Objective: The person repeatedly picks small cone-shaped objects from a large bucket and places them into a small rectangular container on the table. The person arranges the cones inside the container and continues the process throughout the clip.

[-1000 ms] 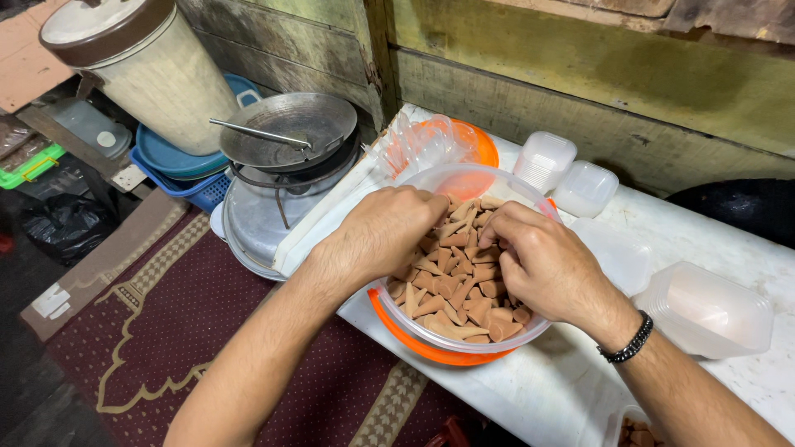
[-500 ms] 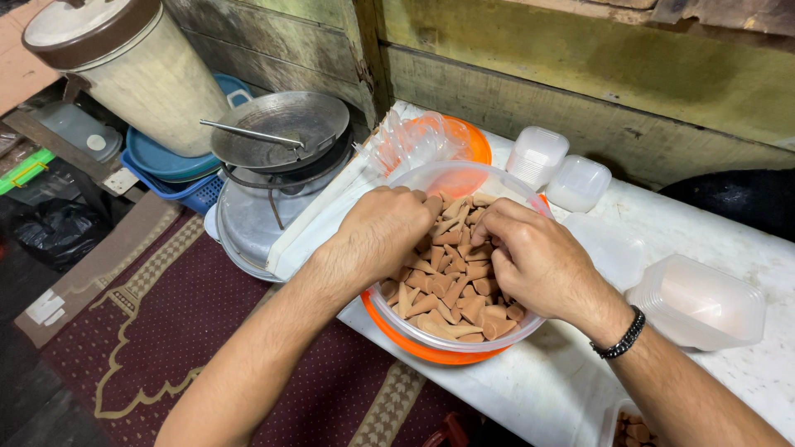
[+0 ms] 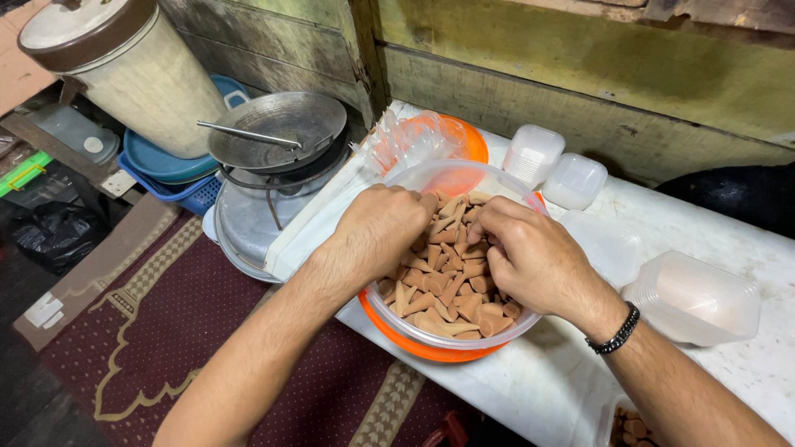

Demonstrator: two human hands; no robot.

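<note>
Brown cone pieces (image 3: 443, 285) fill a clear bowl (image 3: 497, 338) at the bench's near left edge, long axes lying every way. Left hand (image 3: 377, 232) and right hand (image 3: 530, 257), equally near, rest curled in the pile, fingers pinching cones; lidded tubs (image 3: 553, 168) beyond.

Both arms are bare all the way up, no sleeves showing. The only thing worn is a black beaded bracelet (image 3: 617, 330) on the right wrist. No rings, no watch, no gloves.
</note>
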